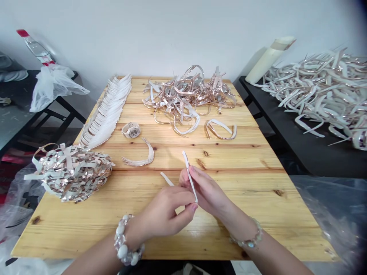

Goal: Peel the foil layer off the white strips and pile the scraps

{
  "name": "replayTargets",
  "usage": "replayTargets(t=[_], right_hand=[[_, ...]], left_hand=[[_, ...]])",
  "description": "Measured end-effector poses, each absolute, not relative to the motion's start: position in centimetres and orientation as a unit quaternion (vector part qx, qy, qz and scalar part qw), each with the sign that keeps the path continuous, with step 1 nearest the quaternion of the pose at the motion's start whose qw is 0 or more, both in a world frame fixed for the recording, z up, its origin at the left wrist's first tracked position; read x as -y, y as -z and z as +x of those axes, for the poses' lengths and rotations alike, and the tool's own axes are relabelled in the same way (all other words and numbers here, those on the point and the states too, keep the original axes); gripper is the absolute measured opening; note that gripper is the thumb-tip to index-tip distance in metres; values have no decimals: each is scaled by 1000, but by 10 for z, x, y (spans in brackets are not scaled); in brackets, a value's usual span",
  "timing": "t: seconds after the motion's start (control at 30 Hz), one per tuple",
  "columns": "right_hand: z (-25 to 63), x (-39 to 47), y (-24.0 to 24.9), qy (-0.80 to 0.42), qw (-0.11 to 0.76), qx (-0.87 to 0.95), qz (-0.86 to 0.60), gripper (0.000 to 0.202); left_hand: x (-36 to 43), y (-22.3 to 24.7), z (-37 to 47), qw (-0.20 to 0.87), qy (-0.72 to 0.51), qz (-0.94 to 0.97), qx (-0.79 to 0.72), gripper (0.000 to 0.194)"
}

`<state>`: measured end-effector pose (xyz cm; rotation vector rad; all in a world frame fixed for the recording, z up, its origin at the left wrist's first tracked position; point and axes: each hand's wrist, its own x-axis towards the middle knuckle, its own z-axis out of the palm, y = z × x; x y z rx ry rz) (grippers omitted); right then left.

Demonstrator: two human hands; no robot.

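Observation:
Near the front middle of the table, my left hand point(169, 210) pinches the lower end of a thin white strip point(192, 186) between thumb and fingertips. My right hand point(210, 193) grips the same strip higher up, its thumb pressed along the side. The strip's upper end stands out above my right thumb and shows a shiny edge. A white strip end point(166, 178) sticks out behind my left hand; whether it belongs to the same strip I cannot tell. Beyond my hands lies a curved bundle of white strips point(140, 158).
A tangled heap of white and rose-gold strips point(186, 91) lies at the back, with a loose loop point(220, 130) nearby. Left are an overlapping row of strips point(107, 110), a tape roll point(132, 130) and a shiny scrap bundle point(76, 172). More strips point(321, 88) cover the right table.

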<state>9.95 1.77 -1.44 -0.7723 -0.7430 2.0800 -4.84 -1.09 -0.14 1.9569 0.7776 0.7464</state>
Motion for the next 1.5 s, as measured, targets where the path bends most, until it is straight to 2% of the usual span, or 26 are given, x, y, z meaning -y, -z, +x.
replayTargets(t=[0.2,0.47,0.77,0.9,1.03,1.2,1.3,1.4,1.5], right_hand=[[96,-16,17,-797,427,274,-327,35],[92,-17,18,-793,451,212,-350,35],[95,-23,17,-810,438,152,-359,34],[100,-30,16,-800,481,90,-347,33],[108,-40,11,-780,516,30,-353,41],[113,-45,5,-740,566,62,-360,42],[113,-44,4,-698,612,113,-353,38],[112,-40,2,-708,607,146,-330,34],[111,-36,-2,-736,585,164,-298,31]], left_hand=[[11,4,-43,334,-274,853,-291,24],[12,6,-38,248,-229,911,-238,23],[23,19,-32,211,-174,947,-172,16],[31,19,-28,229,-160,950,-141,16],[36,21,-24,232,-168,951,-118,17],[23,9,-38,187,-307,910,-208,36],[12,0,-52,165,-399,836,-339,26],[2,-2,-63,132,-394,766,-490,18],[-9,0,-70,122,-402,693,-586,32]])
